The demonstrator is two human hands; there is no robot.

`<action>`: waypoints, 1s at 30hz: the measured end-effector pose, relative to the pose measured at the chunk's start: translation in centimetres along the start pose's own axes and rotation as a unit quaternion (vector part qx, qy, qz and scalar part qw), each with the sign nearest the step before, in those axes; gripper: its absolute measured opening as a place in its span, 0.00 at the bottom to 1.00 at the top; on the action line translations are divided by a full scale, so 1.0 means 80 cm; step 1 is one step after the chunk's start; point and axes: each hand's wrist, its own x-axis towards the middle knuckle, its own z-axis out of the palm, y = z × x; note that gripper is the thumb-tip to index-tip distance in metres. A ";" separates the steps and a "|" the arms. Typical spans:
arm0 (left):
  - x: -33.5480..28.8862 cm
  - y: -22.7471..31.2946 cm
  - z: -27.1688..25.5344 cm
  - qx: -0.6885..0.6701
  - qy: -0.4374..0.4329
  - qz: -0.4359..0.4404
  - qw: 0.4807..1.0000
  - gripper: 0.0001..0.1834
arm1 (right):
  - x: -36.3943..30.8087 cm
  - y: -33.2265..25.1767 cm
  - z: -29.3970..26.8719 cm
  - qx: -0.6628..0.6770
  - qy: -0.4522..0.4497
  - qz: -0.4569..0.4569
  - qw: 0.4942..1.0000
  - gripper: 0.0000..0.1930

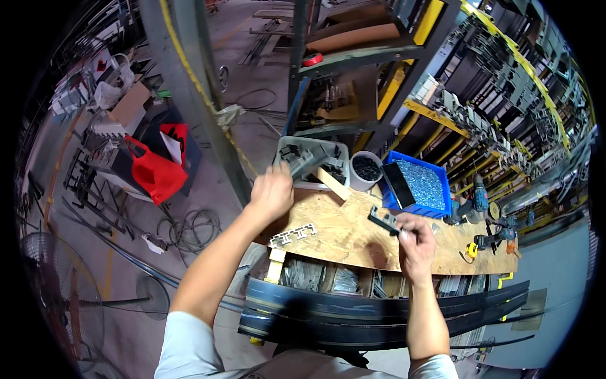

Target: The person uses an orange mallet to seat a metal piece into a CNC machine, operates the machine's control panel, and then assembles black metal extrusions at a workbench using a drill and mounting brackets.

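Note:
My left hand [273,192] is closed at the near left corner of a grey plastic bin [344,151] with dark parts in it. A grey piece [305,163], blurred by motion, sticks out from its fingers over the bin; its kind is not clear. A wooden stick [333,184] leans on the bin's near rim. Above the plywood bench top [341,227], my right hand [416,243] pinches a short black and silver bracket [384,222]. Silver cut profile pieces [293,235] lie at the bench's left end.
Behind the bench top stand a round bucket [366,169] of black parts and a blue tray [449,201] of small metal fasteners, with a black flat piece [397,185] across it. Cordless drills [481,192] and a yellow tape measure [471,251] lie right. Long dark profiles [379,309] run in front.

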 end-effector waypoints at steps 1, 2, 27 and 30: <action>0.028 -0.003 0.019 0.023 0.000 -0.008 1.000 0.19 | -0.021 -0.007 -0.004 -0.002 0.027 0.008 1.000 0.11; 0.051 -0.003 0.046 0.070 0.012 -0.003 0.997 0.23 | -0.041 -0.011 -0.012 0.014 0.053 0.012 0.998 0.11; 0.011 0.016 0.022 -0.515 0.199 -0.202 0.809 0.18 | -0.083 0.160 -0.056 -0.378 -0.010 -0.009 0.926 0.11; -0.056 -0.010 -0.004 -0.721 0.099 -0.299 0.617 0.15 | -0.070 0.174 -0.060 -0.499 -0.075 -0.063 0.861 0.15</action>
